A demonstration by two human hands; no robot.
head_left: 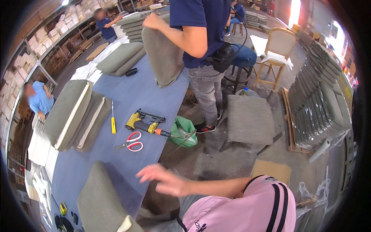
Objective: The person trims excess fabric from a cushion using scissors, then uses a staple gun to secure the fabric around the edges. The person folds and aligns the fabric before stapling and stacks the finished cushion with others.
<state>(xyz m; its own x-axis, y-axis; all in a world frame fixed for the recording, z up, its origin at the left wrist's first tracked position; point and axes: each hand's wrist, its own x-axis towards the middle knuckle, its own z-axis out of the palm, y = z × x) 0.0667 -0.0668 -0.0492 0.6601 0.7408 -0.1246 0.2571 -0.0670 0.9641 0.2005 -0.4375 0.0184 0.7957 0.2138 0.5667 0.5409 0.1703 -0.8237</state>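
My right hand (166, 181) is raised over the table's near edge, slightly blurred, its fingers stretched out and holding nothing. To its left, a grey fabric-covered cushion (98, 197) stands tilted on the blue-grey table (143, 96), with a cream strip (125, 224) at its lower corner. My left hand does not show. Farther up the table lie scissors with red and white handles (135, 142), a yellow and black staple gun (145, 123) with an orange hose fitting, and a screwdriver with a yellow handle (113, 125).
Grey cushions (69, 116) lean together at the left. Across the table, a co-worker in a navy shirt (210, 38) holds another cushion (162, 56). A green bag (183, 131) is beside the table. An upholstered seat (249, 120) and wrapped cushion stacks (319, 104) are on the right.
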